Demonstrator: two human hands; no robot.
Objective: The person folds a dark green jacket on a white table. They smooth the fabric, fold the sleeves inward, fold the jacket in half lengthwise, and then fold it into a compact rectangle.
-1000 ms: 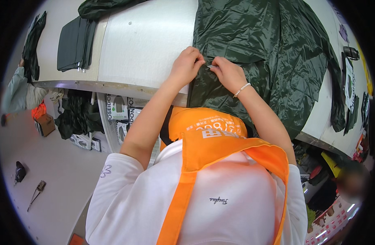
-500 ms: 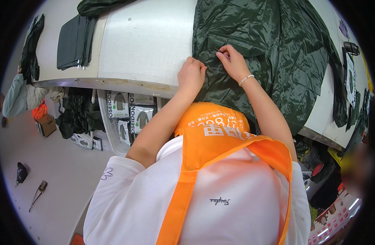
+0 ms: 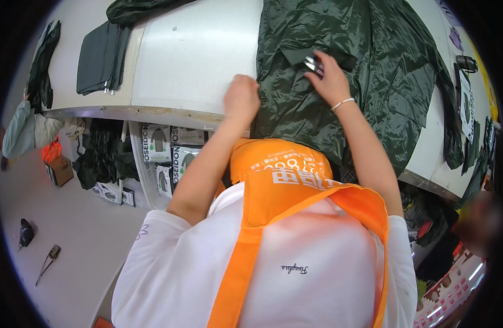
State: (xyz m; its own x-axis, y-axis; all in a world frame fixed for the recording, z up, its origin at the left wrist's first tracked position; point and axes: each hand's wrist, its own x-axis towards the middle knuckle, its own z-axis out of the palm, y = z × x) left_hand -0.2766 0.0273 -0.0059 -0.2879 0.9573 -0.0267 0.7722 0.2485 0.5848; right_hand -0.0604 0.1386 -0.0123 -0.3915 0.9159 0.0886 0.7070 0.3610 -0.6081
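Shiny dark-green crinkled-fabric garment (image 3: 300, 109) lies across the pale flat-topped table (image 3: 196, 65), covering part of its near edge. The right hand (image 3: 332, 82) pinches a small silver metal tool (image 3: 310, 64) over it; the left hand (image 3: 242, 101) curls at its left border, whether pinching anything I cannot tell.

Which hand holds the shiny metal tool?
The right hand, wearing the bracelet, holds the metal tool over the green garment; the left hand, bare-wristed, shows none.

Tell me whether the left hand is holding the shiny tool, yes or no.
No, the shiny tool is in the right hand, over the green garment.
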